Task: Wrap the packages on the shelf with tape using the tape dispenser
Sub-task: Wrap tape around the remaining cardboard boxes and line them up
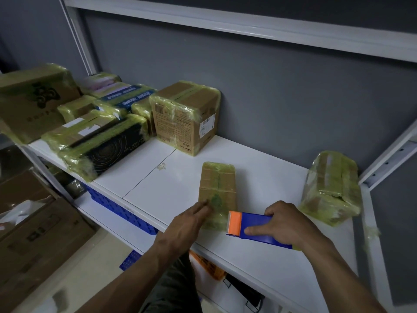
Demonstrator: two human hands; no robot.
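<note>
Left hand (191, 220), fingers flat, pinned the package (217, 188) steady. Right hand (286, 224) gripped the tape dispenser (255, 229) at its four o'clock.

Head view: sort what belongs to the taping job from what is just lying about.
Job: tape dispenser, held by right hand; flat package under left hand; other taped packages on the shelf.
Lying about: blue crate below; cartons on the floor.
</note>
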